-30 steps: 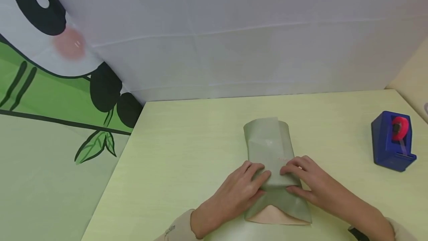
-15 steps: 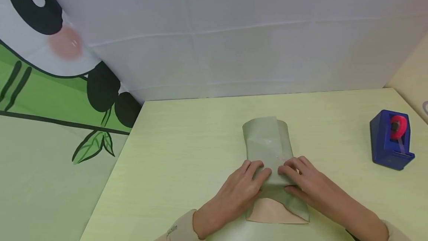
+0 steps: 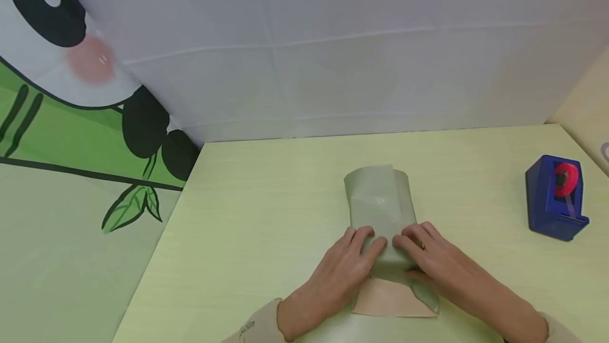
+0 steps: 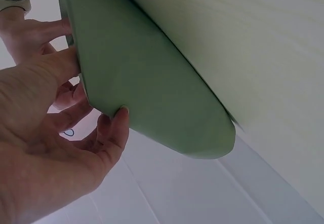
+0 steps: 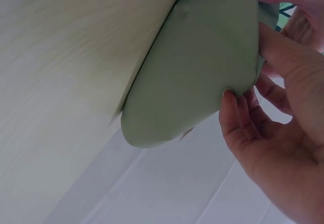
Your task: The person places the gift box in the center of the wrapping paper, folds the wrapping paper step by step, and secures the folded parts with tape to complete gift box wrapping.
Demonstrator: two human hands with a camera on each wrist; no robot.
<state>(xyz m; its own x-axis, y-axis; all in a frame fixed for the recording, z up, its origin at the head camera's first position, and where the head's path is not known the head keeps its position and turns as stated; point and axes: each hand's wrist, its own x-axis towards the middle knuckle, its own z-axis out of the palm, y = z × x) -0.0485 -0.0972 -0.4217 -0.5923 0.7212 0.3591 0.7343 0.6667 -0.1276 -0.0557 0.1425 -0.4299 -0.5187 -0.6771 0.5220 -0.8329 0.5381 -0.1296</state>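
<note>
A grey-green paper tube (image 3: 376, 200), made of folded paper, lies lengthwise on the table, rounded at its far end. At its near end the paper is opened back and a beige inner side (image 3: 390, 300) shows. My left hand (image 3: 340, 269) grips the tube's left edge, fingertips bent over its top face. The right hand (image 3: 442, 261) holds the opposite edge, its thumb low by the near flap. In the left wrist view, the fingers pinch the edge of the paper tube (image 4: 136, 72). The right wrist view has the right fingers at the paper tube's (image 5: 197, 67) edge too.
A blue tape dispenser (image 3: 542, 200) with a red tape core stands at the right of the pale wood-look table (image 3: 257, 189). A white sheet wall (image 3: 333, 84) rises behind the table. To the left is a cartoon-printed panel (image 3: 57, 131).
The near flap of green paper has moved up and back, so more of the beige inner side shows. Both hands keep their grip on the edges; the right one has shifted slightly left.
</note>
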